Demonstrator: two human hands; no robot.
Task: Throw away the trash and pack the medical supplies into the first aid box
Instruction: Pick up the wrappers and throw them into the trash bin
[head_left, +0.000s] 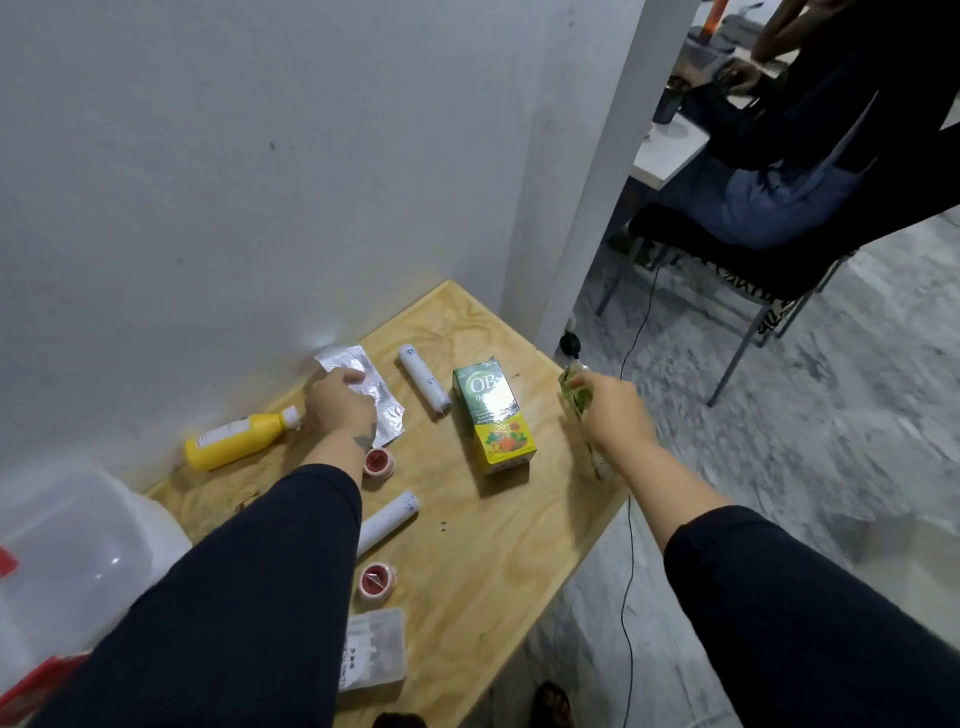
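On the wooden table (483, 561) my left hand (337, 402) rests on a silver foil wrapper (387, 410) near the wall, fingers closed over its upper end. Over the table's right edge, my right hand (615, 413) is shut on a green and clear plastic wrapper (574, 387). Between my hands stands a green and yellow medicine carton (493, 415). Two white bandage rolls (423, 385) (389, 519), two red-cored tape rolls (378, 462) (376, 578), a yellow bottle (239, 439) and a clear packet (371, 649) lie around. The translucent first aid box (78, 551) sits at the left.
A white wall runs behind the table. A black cable (631, 571) hangs past the table's right edge onto the grey floor. Beyond the pillar (592, 208) another person sits on a black chair (727, 260) at a white table.
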